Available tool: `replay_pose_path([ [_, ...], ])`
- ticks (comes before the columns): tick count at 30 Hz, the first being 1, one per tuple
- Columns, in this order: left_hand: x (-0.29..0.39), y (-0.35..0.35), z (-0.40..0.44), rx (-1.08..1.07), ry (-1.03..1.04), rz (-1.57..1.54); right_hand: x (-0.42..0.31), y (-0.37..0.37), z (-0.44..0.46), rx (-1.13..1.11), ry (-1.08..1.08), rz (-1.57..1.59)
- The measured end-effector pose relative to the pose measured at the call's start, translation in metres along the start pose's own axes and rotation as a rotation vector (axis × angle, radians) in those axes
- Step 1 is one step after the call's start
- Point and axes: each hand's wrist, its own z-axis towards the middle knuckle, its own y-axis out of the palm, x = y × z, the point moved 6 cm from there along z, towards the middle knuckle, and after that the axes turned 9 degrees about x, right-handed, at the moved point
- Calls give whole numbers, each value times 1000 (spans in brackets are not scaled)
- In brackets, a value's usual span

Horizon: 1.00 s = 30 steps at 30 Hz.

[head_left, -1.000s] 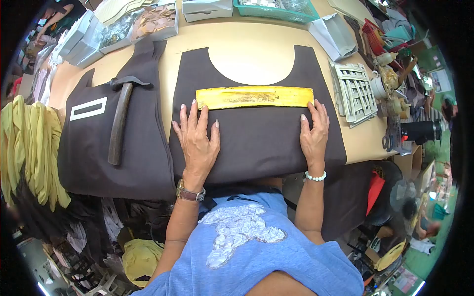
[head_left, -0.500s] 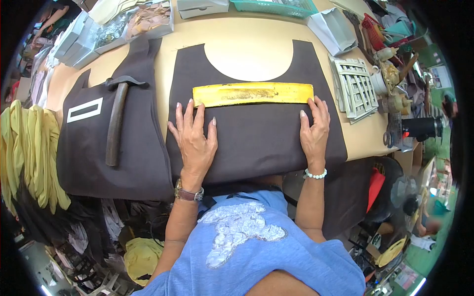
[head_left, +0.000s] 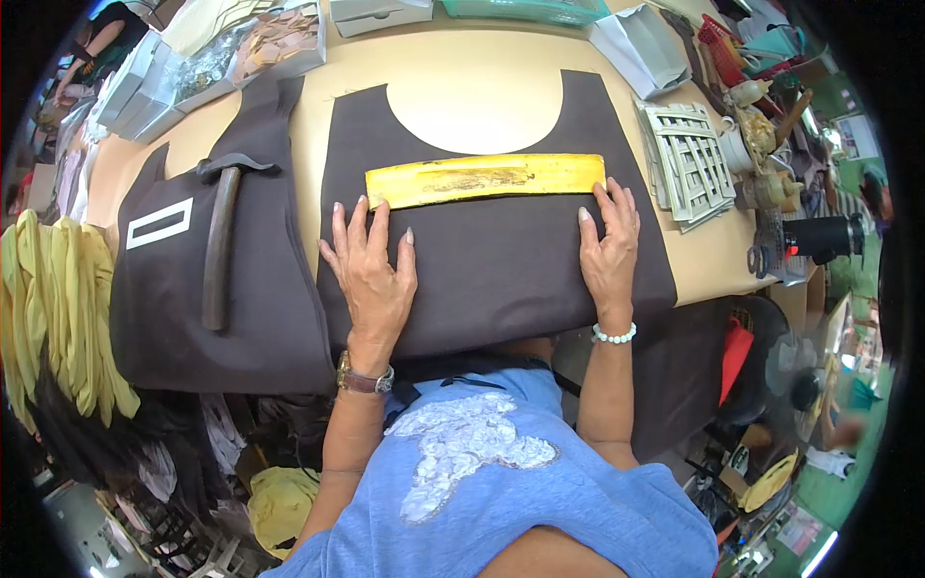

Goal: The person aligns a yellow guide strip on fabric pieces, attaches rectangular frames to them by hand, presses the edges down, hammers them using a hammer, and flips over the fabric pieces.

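A yellow strip [head_left: 487,179] with a worn brown patch lies across a dark fabric panel [head_left: 482,255] that has a scooped neckline. At its lower left corner, my left hand [head_left: 368,270] rests with fingers spread, a fingertip touching the edge. My right hand [head_left: 609,241] lies flat, fingers stretched out, fingertips at the strip's lower right corner. Neither hand is wrapped round anything. To the left, a hammer [head_left: 220,246] with a wooden handle and curved metal head lies on more dark fabric [head_left: 159,308], beside a white rectangular frame [head_left: 159,223].
White boxes with small parts [head_left: 279,48] stand at the back left. A green basket [head_left: 525,10] and an open white box [head_left: 641,50] are at the back. Stacked slotted templates [head_left: 689,164] lie right, near jars and scissors [head_left: 761,258]. Yellow cloth [head_left: 63,308] hangs left. Another person's arm [head_left: 82,58] shows top left.
The whole view has shifted slightly, so the table things sit a little further left and up. Both hands stay at the strip's lower corners, and the strip has not visibly moved on the fabric.
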Motion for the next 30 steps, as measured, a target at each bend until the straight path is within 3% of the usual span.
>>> replay_pose_path([
  [30, -1, 0, -1, -3, -24, 23, 2, 3, -1, -22, 9, 0],
])
